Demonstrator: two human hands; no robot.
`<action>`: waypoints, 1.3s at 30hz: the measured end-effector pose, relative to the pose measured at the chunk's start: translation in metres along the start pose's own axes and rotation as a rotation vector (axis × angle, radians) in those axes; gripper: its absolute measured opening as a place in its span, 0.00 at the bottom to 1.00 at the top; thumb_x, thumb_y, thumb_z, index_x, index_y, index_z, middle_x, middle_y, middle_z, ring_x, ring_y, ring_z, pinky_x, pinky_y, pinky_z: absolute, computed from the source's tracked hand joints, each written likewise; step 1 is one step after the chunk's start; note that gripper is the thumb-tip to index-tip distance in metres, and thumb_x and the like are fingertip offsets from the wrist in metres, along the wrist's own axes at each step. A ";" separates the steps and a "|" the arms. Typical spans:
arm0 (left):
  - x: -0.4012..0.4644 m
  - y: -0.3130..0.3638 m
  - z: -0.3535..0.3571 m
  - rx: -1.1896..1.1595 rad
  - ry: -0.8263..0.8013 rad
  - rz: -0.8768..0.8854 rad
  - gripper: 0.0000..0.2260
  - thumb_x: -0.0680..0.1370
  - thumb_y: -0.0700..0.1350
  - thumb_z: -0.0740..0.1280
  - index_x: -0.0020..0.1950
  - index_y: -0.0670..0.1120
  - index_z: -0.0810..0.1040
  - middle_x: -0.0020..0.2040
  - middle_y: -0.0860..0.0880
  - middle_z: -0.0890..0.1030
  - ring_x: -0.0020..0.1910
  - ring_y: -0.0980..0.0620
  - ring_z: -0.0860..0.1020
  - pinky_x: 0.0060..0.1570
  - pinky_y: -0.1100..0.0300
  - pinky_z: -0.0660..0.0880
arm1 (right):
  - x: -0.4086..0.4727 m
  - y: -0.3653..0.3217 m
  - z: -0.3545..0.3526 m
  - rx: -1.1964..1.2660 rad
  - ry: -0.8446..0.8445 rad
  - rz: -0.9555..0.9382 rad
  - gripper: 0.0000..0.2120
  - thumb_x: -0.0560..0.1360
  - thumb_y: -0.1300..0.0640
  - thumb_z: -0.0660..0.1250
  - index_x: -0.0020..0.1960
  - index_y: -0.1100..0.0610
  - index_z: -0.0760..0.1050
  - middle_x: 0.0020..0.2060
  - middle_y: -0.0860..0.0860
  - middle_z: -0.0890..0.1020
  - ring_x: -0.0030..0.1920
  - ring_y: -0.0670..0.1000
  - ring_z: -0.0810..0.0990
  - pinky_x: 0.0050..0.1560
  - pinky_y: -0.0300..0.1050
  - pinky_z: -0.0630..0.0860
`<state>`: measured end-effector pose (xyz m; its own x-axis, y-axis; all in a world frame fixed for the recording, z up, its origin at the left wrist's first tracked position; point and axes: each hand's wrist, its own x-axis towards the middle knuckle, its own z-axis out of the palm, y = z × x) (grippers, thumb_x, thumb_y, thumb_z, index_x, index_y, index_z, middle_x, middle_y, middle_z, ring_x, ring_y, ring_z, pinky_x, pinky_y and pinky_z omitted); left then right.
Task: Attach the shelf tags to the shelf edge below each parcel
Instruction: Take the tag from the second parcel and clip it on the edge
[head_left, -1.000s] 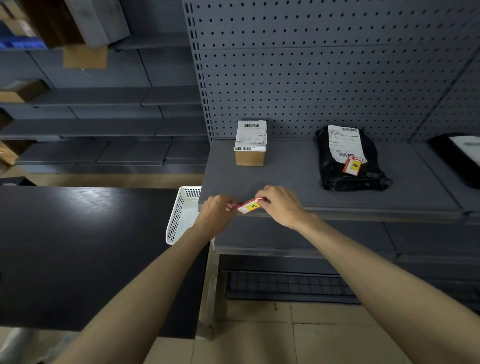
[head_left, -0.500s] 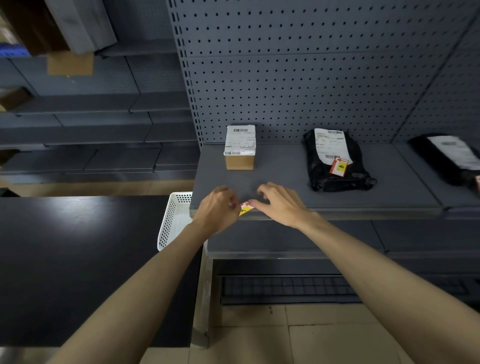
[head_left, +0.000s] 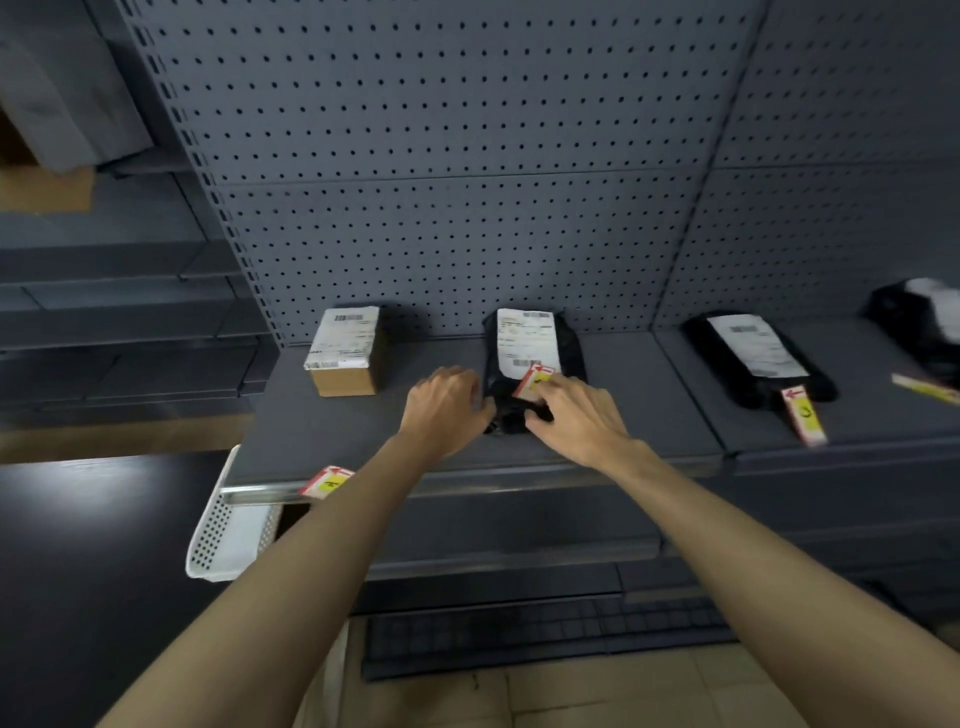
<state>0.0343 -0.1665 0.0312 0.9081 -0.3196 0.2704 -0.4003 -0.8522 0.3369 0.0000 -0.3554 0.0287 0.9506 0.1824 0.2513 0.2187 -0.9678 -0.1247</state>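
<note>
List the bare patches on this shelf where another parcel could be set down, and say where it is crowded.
Free: the shelf in front of the cardboard box, and between the middle black parcel and the right black parcel. Crowded: around the middle parcel, where the left hand and right hand reach its tag.

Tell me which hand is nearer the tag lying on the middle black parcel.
Right. The right hand has its fingertips at the tag on the black parcel, apparently touching it. The left hand sits beside the parcel's left edge, clear of the tag.

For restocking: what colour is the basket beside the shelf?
White, perforated basket; head view.
</note>
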 end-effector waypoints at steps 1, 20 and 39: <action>0.010 0.012 0.009 0.014 -0.001 -0.015 0.10 0.74 0.50 0.65 0.41 0.44 0.77 0.43 0.47 0.80 0.46 0.45 0.77 0.42 0.54 0.73 | 0.000 0.015 -0.002 -0.005 0.005 -0.002 0.13 0.76 0.48 0.63 0.52 0.56 0.76 0.50 0.54 0.81 0.47 0.56 0.79 0.38 0.47 0.72; 0.082 0.059 0.071 0.311 -0.246 -0.292 0.22 0.70 0.62 0.70 0.49 0.44 0.74 0.50 0.44 0.80 0.53 0.44 0.75 0.53 0.49 0.69 | 0.019 0.113 0.015 0.139 0.015 -0.031 0.13 0.77 0.48 0.64 0.48 0.57 0.77 0.45 0.52 0.80 0.40 0.52 0.79 0.35 0.44 0.71; -0.018 0.068 0.060 0.043 -0.030 0.147 0.19 0.73 0.52 0.73 0.59 0.45 0.75 0.52 0.47 0.77 0.50 0.48 0.75 0.49 0.53 0.73 | -0.012 0.099 -0.001 0.981 -0.217 0.268 0.03 0.73 0.69 0.70 0.45 0.65 0.80 0.36 0.56 0.81 0.24 0.40 0.74 0.25 0.30 0.67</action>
<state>-0.0020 -0.2437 -0.0043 0.8435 -0.4542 0.2868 -0.5244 -0.8119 0.2565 0.0097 -0.4535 0.0140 0.9924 0.1035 -0.0659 -0.0148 -0.4322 -0.9017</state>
